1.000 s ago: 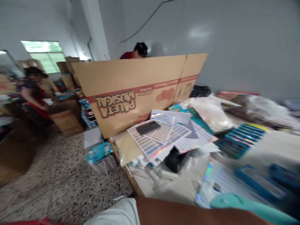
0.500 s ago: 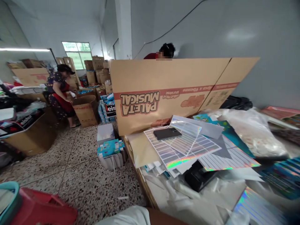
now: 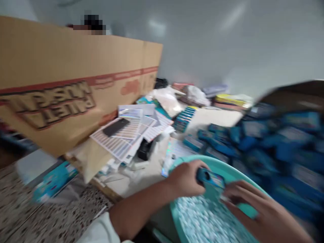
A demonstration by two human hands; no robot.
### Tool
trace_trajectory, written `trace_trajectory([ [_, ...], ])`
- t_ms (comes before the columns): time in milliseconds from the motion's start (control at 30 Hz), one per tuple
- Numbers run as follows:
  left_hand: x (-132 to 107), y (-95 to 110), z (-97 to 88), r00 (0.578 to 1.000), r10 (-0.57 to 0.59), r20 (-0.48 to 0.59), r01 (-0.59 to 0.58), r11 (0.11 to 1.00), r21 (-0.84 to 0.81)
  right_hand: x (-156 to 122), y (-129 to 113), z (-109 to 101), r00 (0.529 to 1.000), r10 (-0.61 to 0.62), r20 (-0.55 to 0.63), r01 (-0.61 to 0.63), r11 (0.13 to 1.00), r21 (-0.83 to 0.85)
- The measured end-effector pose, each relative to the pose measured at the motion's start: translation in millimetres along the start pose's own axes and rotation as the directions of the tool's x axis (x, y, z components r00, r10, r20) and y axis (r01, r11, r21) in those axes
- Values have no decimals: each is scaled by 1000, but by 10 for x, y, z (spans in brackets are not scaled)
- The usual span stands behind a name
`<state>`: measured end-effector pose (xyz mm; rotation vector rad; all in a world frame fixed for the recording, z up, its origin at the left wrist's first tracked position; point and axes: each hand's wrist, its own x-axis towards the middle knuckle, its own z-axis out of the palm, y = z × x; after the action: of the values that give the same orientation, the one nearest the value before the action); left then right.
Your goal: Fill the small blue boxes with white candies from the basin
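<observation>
My left hand (image 3: 186, 179) is closed around a small blue box (image 3: 211, 178), held over a teal basin (image 3: 215, 165) whose bottom is covered with small pale pieces (image 3: 202, 219). My right hand (image 3: 249, 199) touches the right end of the same box with its fingertips pinched on it. Both hands are blurred by motion. A large heap of similar blue boxes (image 3: 275, 141) rises on the table just right of the basin.
A big flat cardboard sheet (image 3: 65, 84) with red print stands along the table's left side, a person's head showing behind it. Holographic sticker sheets (image 3: 126, 138) with a black phone (image 3: 115, 127) on top lie on the table. Terrazzo floor lies at lower left.
The view has swung right and down from the room to the table. The basin and both hands, holding a blue box, have come into view.
</observation>
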<state>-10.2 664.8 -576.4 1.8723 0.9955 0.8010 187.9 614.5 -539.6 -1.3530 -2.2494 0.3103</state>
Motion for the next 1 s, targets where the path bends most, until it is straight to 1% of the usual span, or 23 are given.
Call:
trace_trajectory([
  [67, -18, -29, 28, 1000, -13, -18, 13, 999, -35, -152, -45, -92, 994, 78, 79, -83, 994, 64],
  [100, -23, -36, 35, 999, -27, -35, 26, 999, -34, -201, -62, -145, 989, 114, 92, -122, 989, 89],
  [133, -27, -41, 39, 998, -35, -52, 33, 999, -36, -245, -70, -205, 984, 163, 70, -169, 982, 87],
  [200, -38, -46, 41, 994, -46, -99, 41, 998, -51, -347, -42, -333, 959, 279, -56, -276, 959, 58],
  [233, -44, -50, 41, 991, -49, -124, 40, 997, -71, -405, 2, -391, 927, 347, -144, -342, 938, 61],
  [267, -51, -53, 41, 987, -57, -150, 43, 994, -96, -463, 69, -436, 879, 418, -228, -409, 908, 86],
  [300, -58, -57, 42, 982, -69, -173, 47, 991, -125, -515, 159, -466, 815, 499, -295, -479, 866, 140],
  [333, -64, -59, 44, 977, -80, -196, 49, 986, -159, -557, 269, -477, 740, 587, -329, -544, 810, 220],
  [367, -71, -59, 48, 971, -89, -221, 45, 979, -197, -587, 392, -469, 670, 671, -316, -593, 741, 316],
  [400, -77, -56, 52, 964, -93, -248, 33, 971, -237, -605, 520, -447, 625, 739, -251, -623, 666, 411],
  [433, -81, -52, 55, 956, -94, -277, 13, 960, -279, -613, 644, -413, 614, 775, -150, -631, 596, 497],
  [467, -84, -48, 54, 948, -94, -304, -9, 947, -321, -614, 756, -374, 636, 771, -29, -624, 536, 569],
  [500, -82, -46, 48, 939, -96, -330, -32, 932, -361, -611, 853, -333, 675, 734, 76, -606, 493, 624],
  [533, -74, -47, 33, 932, -104, -346, -48, 914, -402, -608, 930, -295, 717, 681, 147, -584, 472, 661],
  [567, -59, -52, 6, 929, -116, -351, -55, 895, -444, -606, 990, -261, 750, 635, 186, -563, 466, 682],
  [633, -5, -80, -87, 919, -137, -369, -74, 860, -505, -609, 1067, -208, 786, 589, 188, -525, 475, 707],
  [667, 32, -102, -154, 904, -133, -406, -104, 853, -512, -614, 1091, -188, 794, 583, 175, -508, 476, 717],
  [700, 72, -129, -232, 876, -121, -467, -148, 853, -500, -619, 1107, -172, 796, 582, 166, -496, 470, 730],
  [767, 150, -200, -406, 786, -89, -611, -252, 857, -449, -624, 1125, -151, 790, 590, 168, -488, 440, 754],
  [800, 181, -242, -492, 742, -77, -666, -290, 858, -423, -622, 1129, -145, 784, 599, 165, -489, 431, 758],
  [833, 201, -288, -570, 712, -65, -699, -304, 869, -391, -617, 1130, -142, 779, 607, 157, -490, 433, 757],
  [900, 211, -378, -686, 694, -29, -720, -263, 920, -291, -604, 1128, -146, 776, 617, 134, -487, 450, 749],
  [1000, 183, -480, -741, 710, 54, -702, -174, 980, -101, -587, 1138, -161, 771, 622, 137, -500, 457, 736],
])
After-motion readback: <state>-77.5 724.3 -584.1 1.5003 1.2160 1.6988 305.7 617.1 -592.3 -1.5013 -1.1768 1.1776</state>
